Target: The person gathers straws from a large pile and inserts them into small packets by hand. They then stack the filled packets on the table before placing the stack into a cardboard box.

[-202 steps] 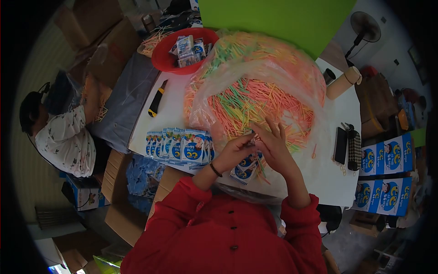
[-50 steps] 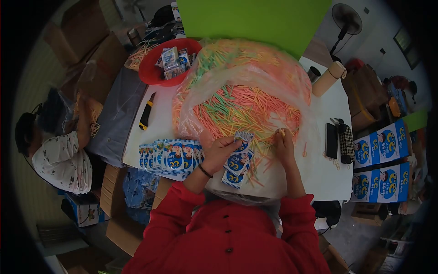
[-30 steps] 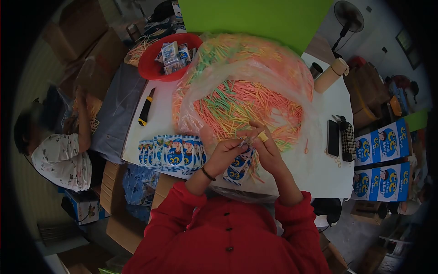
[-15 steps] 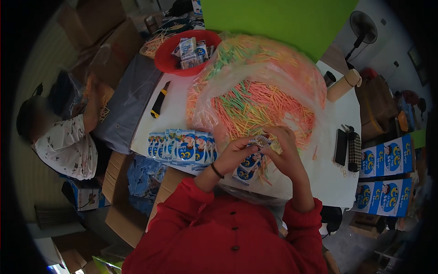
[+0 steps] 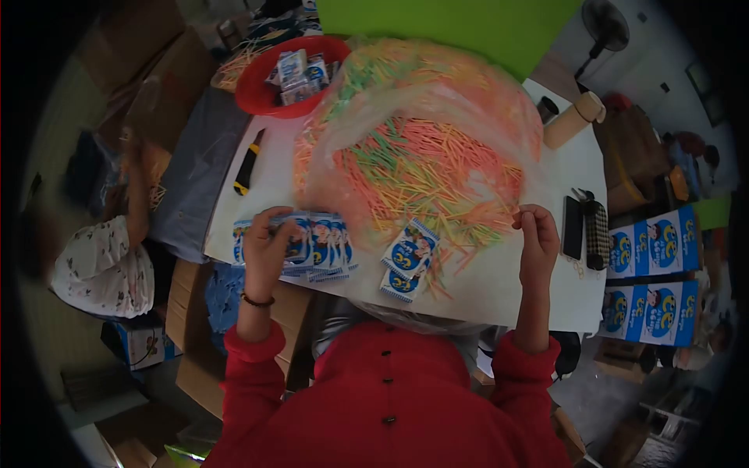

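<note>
My left hand [image 5: 268, 246] is over the left part of a row of blue-and-white packets [image 5: 322, 243], its fingers bent and touching the packets. My right hand [image 5: 537, 230] is at the right, raised by the table's front part, thumb and fingertips pinched together on something small that I cannot make out. Between my hands, two blue-and-white packets [image 5: 410, 249] lie overlapping on the white table [image 5: 499, 300]. Behind them a large clear bag [image 5: 328, 168] lies open, full of pink, yellow and green sticks [image 5: 437, 164]. Some loose sticks lie beside the packets.
A red bowl [image 5: 257, 90] with small packs stands at the back left, near a yellow-black cutter [image 5: 249, 164]. At the right are a phone [image 5: 573, 226], a checkered case [image 5: 597, 235] and a brown roll [image 5: 575, 121]. A co-worker [image 5: 105, 265] sits at the far left.
My hands have moved apart, left to the packet row and right to the right side. The packet they held now lies on the table. The view has shifted slightly.
</note>
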Motion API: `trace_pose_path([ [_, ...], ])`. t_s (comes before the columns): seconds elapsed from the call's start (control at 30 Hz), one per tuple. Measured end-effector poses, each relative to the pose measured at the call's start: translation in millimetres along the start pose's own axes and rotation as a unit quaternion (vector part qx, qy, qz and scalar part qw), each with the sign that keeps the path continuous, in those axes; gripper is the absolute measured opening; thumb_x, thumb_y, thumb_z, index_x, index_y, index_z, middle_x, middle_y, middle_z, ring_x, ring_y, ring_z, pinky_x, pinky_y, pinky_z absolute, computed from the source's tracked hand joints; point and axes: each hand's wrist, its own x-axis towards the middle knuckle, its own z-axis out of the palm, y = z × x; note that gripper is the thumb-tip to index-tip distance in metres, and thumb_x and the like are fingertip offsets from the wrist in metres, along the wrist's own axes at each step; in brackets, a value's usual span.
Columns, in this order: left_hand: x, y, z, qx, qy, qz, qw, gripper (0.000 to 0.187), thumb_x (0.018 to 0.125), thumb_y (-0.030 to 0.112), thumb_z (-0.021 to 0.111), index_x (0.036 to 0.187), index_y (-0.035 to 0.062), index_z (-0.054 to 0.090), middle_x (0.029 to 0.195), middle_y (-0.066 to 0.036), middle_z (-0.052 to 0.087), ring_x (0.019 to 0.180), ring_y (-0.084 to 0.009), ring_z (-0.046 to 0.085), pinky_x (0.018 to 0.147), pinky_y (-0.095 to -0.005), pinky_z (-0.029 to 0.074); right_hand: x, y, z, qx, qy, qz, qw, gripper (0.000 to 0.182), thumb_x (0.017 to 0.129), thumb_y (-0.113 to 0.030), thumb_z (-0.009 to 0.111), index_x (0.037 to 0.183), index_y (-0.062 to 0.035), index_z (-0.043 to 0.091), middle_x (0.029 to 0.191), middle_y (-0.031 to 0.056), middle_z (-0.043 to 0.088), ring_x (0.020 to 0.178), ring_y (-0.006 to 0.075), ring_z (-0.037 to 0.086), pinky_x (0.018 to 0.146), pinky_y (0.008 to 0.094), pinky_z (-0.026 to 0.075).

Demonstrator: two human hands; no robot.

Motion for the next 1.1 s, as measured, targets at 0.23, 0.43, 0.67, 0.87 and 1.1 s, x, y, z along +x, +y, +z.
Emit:
trace_pose_path([
  [0.23, 3, 3, 23, 0.413, 0.198, 0.212, 0.863, 0.046, 0.076, 0.018, 0.074, 0.119, 0.0082, 0.061, 0.118, -0.011, 0.053, 0.111, -0.0317, 0.045, 0.097, -0.0453, 0.030, 26, 23, -32, -0.407, -0.163, -0.039, 0.898, 0.038, 0.082, -0.006, 0.066, 0.118, -0.0040, 0.056, 0.109, 0.0097, 0.060, 0.105, 0.0244, 0.057, 0.091, 0.0350, 0.045],
  [0.43, -18, 36, 107, 0.245, -0.005, 0.315, 0.917, 0.035, 0.074, 0.025, 0.077, 0.099, 0.0077, 0.061, 0.099, -0.009, 0.056, 0.099, -0.0306, 0.050, 0.085, -0.0425, 0.036, 28, 52, -13, -0.563, -0.262, -0.144, 0.771, 0.054, 0.067, -0.013, 0.073, 0.117, -0.0050, 0.054, 0.119, 0.0153, 0.055, 0.116, 0.0363, 0.048, 0.099, 0.0452, 0.038],
  [0.67, -12, 8, 156, 0.295, -0.103, 0.264, 0.913, 0.043, 0.068, 0.040, 0.079, 0.083, 0.0062, 0.057, 0.084, -0.010, 0.056, 0.086, -0.0290, 0.053, 0.078, -0.0408, 0.038, 28, 63, -18, -0.605, -0.223, -0.135, 0.752, 0.031, 0.064, -0.007, 0.065, 0.093, -0.0041, 0.055, 0.100, 0.0133, 0.055, 0.102, 0.0334, 0.052, 0.089, 0.0438, 0.042],
  [0.87, 0, 4, 162, 0.247, -0.207, 0.140, 0.936, 0.042, 0.070, 0.037, 0.080, 0.083, 0.0040, 0.057, 0.081, -0.010, 0.057, 0.080, -0.0294, 0.056, 0.075, -0.0401, 0.042, 37, 82, -16, -0.611, -0.249, -0.175, 0.731, 0.029, 0.066, -0.003, 0.063, 0.094, -0.0032, 0.055, 0.096, 0.0140, 0.056, 0.100, 0.0347, 0.053, 0.088, 0.0417, 0.044],
  [1.1, -3, -19, 158, 0.025, -0.204, 0.036, 0.978, 0.034, 0.074, 0.026, 0.078, 0.080, 0.0015, 0.055, 0.076, -0.011, 0.057, 0.075, -0.0278, 0.058, 0.065, -0.0389, 0.045, 20, 83, -37, -0.251, -0.128, 0.002, 0.959, 0.016, 0.090, -0.004, 0.056, 0.106, -0.0045, 0.053, 0.101, 0.0084, 0.056, 0.097, 0.0189, 0.055, 0.088, 0.0287, 0.042],
])
